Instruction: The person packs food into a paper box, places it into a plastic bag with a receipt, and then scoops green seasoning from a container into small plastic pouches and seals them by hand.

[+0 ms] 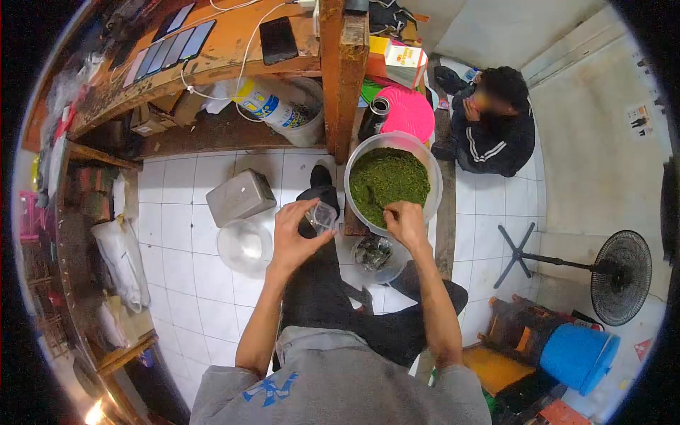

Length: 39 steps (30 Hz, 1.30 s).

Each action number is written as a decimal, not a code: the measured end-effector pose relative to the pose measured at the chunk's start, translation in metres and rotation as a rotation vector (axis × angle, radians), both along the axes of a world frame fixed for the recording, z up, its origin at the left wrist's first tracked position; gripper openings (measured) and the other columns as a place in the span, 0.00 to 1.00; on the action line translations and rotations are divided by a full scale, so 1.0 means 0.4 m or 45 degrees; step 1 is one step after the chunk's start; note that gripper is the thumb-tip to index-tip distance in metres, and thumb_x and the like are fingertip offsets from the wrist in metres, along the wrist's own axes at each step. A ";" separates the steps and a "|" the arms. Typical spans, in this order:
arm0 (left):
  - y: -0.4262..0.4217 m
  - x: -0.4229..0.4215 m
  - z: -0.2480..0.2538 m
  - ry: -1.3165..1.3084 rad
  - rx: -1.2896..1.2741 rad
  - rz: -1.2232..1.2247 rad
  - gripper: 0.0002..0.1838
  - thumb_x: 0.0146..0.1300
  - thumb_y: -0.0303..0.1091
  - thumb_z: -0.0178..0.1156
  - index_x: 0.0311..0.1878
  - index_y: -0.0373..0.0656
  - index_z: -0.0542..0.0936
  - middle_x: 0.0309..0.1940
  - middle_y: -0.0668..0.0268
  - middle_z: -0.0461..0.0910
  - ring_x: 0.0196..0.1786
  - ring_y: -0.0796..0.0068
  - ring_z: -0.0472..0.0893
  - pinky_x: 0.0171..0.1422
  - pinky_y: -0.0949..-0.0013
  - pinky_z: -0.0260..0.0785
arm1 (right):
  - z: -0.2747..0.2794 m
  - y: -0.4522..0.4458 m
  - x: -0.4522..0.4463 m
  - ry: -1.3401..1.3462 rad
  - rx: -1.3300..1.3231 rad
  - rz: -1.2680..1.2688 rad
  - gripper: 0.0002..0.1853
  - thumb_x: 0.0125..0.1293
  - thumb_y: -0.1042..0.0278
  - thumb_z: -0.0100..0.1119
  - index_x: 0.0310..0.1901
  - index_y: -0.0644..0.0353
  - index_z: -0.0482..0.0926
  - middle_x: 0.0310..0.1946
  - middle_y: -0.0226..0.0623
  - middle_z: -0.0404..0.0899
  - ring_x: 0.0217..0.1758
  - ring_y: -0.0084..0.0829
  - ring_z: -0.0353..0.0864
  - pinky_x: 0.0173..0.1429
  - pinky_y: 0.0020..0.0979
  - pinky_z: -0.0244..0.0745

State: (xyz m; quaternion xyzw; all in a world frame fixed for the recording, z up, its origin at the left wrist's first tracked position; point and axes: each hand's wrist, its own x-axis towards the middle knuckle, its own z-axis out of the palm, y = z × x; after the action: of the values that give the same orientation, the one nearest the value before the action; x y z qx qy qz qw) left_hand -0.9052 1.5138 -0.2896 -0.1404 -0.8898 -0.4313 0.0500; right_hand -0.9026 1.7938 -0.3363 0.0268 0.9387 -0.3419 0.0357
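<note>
My left hand [296, 237] holds a small clear plastic cup [324, 217] between thumb and fingers, to the left of a big white bowl [349, 185]. Finely chopped green leaves [393, 173] fill much of that bowl. My right hand [406, 223] is closed at the bowl's near rim. It grips a thin, dark, spoon-like utensil [373, 200], whose far end lies in the green leaves. Below the bowl stands a clear tub [394, 265] with several dark or clear pieces in it. A translucent round tub [244, 248] sits on the floor at left.
A grey metal box [241, 200] lies on the tiles. Phones [278, 40] rest on a wooden bench [234, 60]. Behind the bowl are a pink lid [407, 117] and a dark flask [374, 117]. Another person [499, 124] sits at right, beyond a standing fan [620, 278].
</note>
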 end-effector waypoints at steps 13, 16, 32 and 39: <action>0.060 -0.026 0.015 -0.017 0.015 -0.029 0.32 0.45 0.38 0.81 0.55 0.41 0.83 0.51 0.57 0.84 0.56 0.58 0.81 0.64 0.58 0.72 | -0.030 0.004 -0.022 0.250 0.047 0.022 0.09 0.54 0.74 0.61 0.35 0.61 0.89 0.30 0.49 0.83 0.37 0.54 0.85 0.46 0.47 0.81; 0.046 -0.005 0.012 0.015 0.075 -0.054 0.31 0.45 0.36 0.81 0.56 0.41 0.83 0.49 0.58 0.84 0.55 0.58 0.81 0.64 0.59 0.71 | -0.023 0.035 0.014 0.103 0.250 0.156 0.07 0.50 0.77 0.62 0.31 0.60 0.87 0.33 0.50 0.82 0.39 0.54 0.85 0.46 0.48 0.81; 0.018 0.005 -0.012 -0.077 0.048 0.037 0.32 0.44 0.36 0.81 0.56 0.41 0.83 0.51 0.57 0.84 0.54 0.58 0.82 0.62 0.59 0.73 | 0.017 0.034 0.030 -0.040 0.103 -0.040 0.10 0.53 0.74 0.62 0.37 0.64 0.89 0.33 0.56 0.85 0.40 0.54 0.86 0.51 0.48 0.81; 0.086 -0.070 0.012 0.062 -0.016 -0.034 0.33 0.45 0.42 0.80 0.56 0.43 0.83 0.50 0.60 0.84 0.55 0.58 0.80 0.65 0.57 0.68 | -0.012 0.084 0.027 -0.174 -0.353 -0.154 0.10 0.60 0.70 0.66 0.40 0.65 0.89 0.30 0.40 0.88 0.25 0.29 0.81 0.32 0.32 0.75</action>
State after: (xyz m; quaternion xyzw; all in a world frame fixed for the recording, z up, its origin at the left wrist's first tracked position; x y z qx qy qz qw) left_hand -0.9332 1.5483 -0.2847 -0.1632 -0.8891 -0.4227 0.0651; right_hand -0.8916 1.8276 -0.3413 0.1012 0.8745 -0.4672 0.0820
